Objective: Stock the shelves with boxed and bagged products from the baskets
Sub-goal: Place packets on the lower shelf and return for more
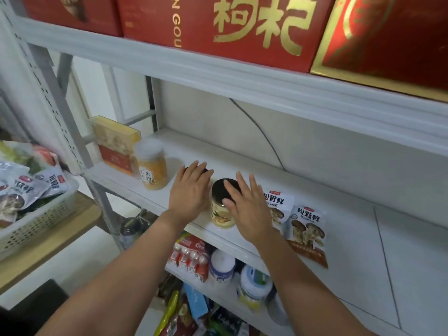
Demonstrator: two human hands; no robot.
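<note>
Shelf (242, 158): white, the middle level of a metal rack, carrying the goods in a loose row along its front.
Left hand (190, 191): fingers straight and close together, laid flat over a dark-topped jar (187, 169) that it hid almost wholly.
Right hand (246, 209): fingers spread apart and straight, thumb against the side of the black-lid jar (219, 214), palm just beside it, gripping nothing.
Black-lid jar: upright near the shelf's front edge, between the two hands; clear glass, pale yellow contents, printed label.
Yellow jar (152, 169): upright to the left of the left hand; white cap, orange-yellow powder, white label with dark characters.
Box (114, 141): behind the yellow jar at the shelf's left end, on edge; gold upper half with a pale picture, red band below.
Bags (306, 229): two white pouches to the right of the right hand, lying on the shelf and overlapping; bold black characters on top, mushroom photos, a brown strip at the bottom.
Basket (36, 224): white, perforated, on a wooden worktop (60, 238) left of the rack, holding more of the same white pouches (21, 190).
Top shelf: big red boxes (242, 25) with gold characters.
Lower shelf: red-and-white cartons (191, 258) and white tubs (221, 265).
</note>
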